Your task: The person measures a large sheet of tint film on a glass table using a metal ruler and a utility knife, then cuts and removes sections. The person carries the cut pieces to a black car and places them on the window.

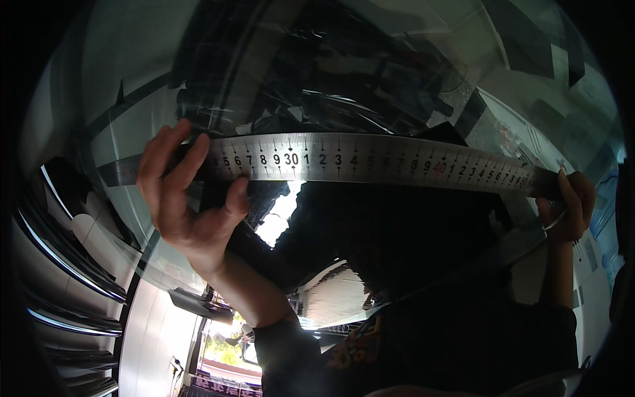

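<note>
Steel ruler (360,159) runs crosswise in front of the person, face showing, black and red markings, bent-looking toward its right end. Person's left hand (178,208) is near its left end: fingers lie across the face, thumb apart from them at the lower edge, a stub of ruler sticking out past the hand. Can't tell if that hand grips or just rests. Right hand (574,208) is clamped on the ruler's right end, fingers and thumb together around it. Below the ruler: jagged white patch (281,215), then the person's dark shirt (450,331). Below and left of it: glossy black curved strips (76,264), bright opening (225,341). Just beyond its right end: bluish clear objects (603,218), too blurred to identify
</note>
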`<move>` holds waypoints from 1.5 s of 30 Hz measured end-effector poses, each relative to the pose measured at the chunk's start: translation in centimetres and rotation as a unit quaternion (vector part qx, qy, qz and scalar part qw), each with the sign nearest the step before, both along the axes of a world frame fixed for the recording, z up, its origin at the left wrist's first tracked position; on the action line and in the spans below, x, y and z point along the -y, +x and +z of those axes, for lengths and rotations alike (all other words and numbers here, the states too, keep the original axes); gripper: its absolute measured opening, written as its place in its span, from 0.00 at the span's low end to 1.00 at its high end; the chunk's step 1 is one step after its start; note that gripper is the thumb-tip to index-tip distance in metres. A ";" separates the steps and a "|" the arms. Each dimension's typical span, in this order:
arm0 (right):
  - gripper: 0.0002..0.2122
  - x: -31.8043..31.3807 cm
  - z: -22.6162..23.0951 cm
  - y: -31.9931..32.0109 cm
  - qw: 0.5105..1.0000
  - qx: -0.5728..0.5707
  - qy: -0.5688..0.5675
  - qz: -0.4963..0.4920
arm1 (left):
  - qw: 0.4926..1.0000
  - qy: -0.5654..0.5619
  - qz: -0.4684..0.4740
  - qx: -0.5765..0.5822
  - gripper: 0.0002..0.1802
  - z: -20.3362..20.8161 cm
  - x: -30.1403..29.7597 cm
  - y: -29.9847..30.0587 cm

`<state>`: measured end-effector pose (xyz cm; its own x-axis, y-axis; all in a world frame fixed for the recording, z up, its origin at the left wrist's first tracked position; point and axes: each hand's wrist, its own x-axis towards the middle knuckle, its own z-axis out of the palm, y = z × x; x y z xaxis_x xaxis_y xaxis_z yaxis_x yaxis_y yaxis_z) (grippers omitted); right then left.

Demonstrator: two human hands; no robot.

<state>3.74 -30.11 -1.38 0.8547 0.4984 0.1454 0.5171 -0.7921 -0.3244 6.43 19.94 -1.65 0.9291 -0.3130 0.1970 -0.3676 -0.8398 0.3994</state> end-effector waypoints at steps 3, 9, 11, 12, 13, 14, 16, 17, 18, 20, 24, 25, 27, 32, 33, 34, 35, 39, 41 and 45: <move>0.25 0.1 0.0 -0.1 1.000 0.000 0.002 -0.003 | 1.000 -0.006 0.003 0.001 0.28 -0.1 0.1 0.0; 0.24 0.1 0.3 0.2 1.000 0.003 -0.019 0.018 | 1.000 -0.004 0.007 -0.001 0.28 -0.1 0.2 -0.1; 0.24 0.1 0.3 0.2 1.000 0.000 -0.019 0.017 | 1.000 0.000 0.003 0.004 0.28 0.0 0.2 0.0; 0.24 0.1 0.3 0.2 1.000 0.000 -0.020 0.015 | 1.000 0.002 0.001 0.007 0.28 -0.1 0.1 0.0; 0.24 0.1 0.2 0.2 1.000 0.000 -0.018 0.015 | 1.000 0.004 -0.001 0.010 0.28 -0.1 0.1 0.1; 0.24 0.1 0.2 0.2 1.000 0.000 -0.017 0.015 | 1.000 0.007 -0.004 0.013 0.28 0.0 0.0 0.1; 0.24 0.0 0.2 0.2 1.000 0.000 -0.014 0.016 | 1.000 0.008 -0.005 0.015 0.28 -0.1 0.0 0.1; 0.24 -0.1 0.2 0.2 1.000 0.001 -0.014 0.017 | 1.000 0.007 -0.003 0.014 0.27 -0.1 -0.1 0.1; 0.24 -0.2 0.3 0.3 1.000 0.002 -0.012 0.019 | 1.000 0.007 -0.002 0.014 0.27 -0.1 -0.1 0.1; 0.24 0.0 0.2 0.2 1.000 -0.003 -0.005 0.016 | 1.000 0.008 -0.001 0.014 0.27 0.0 -0.2 0.0; 0.23 -0.1 0.2 0.2 1.000 -0.005 -0.004 0.014 | 0.998 -0.038 0.041 0.026 0.26 -0.8 -0.1 -0.2; 0.23 -0.1 0.2 0.4 1.000 -0.006 -0.008 0.018 | 0.998 -0.039 0.043 0.024 0.25 -0.8 -0.1 -0.2; 0.24 0.1 0.3 0.4 1.000 -0.007 -0.015 0.022 | 0.998 -0.042 0.044 0.021 0.25 -0.6 0.0 -0.3; 0.24 -1.2 0.2 0.1 1.000 0.009 0.005 -0.013 | 0.984 -0.174 0.035 -0.002 0.31 -0.5 -1.0 -0.8; 0.25 -1.3 0.3 0.1 1.000 0.011 0.013 -0.021 | 0.967 -0.253 0.033 0.007 0.32 -0.5 -1.6 -0.9; 0.26 -1.7 0.5 0.5 1.000 0.015 -0.001 -0.018 | 0.959 -0.283 0.019 -0.009 0.34 0.6 -1.8 -1.1; 0.27 -1.8 0.7 0.7 0.999 0.020 0.010 -0.024 | 0.982 -0.183 -0.033 -0.024 0.33 2.8 -1.9 -1.2; 0.28 -1.4 0.3 0.2 0.994 0.014 0.093 -0.053 | 0.968 -0.217 -0.022 -0.121 0.28 6.8 2.8 -3.6; 0.27 0.8 0.2 -1.0 0.985 -0.063 0.140 -0.082 | 0.982 -0.121 -0.028 -0.141 0.25 7.3 6.5 -4.3; 0.25 -4.7 3.6 2.9 0.956 -0.165 0.242 -0.029 | 0.997 -0.016 -0.022 -0.065 0.23 5.1 15.2 -4.6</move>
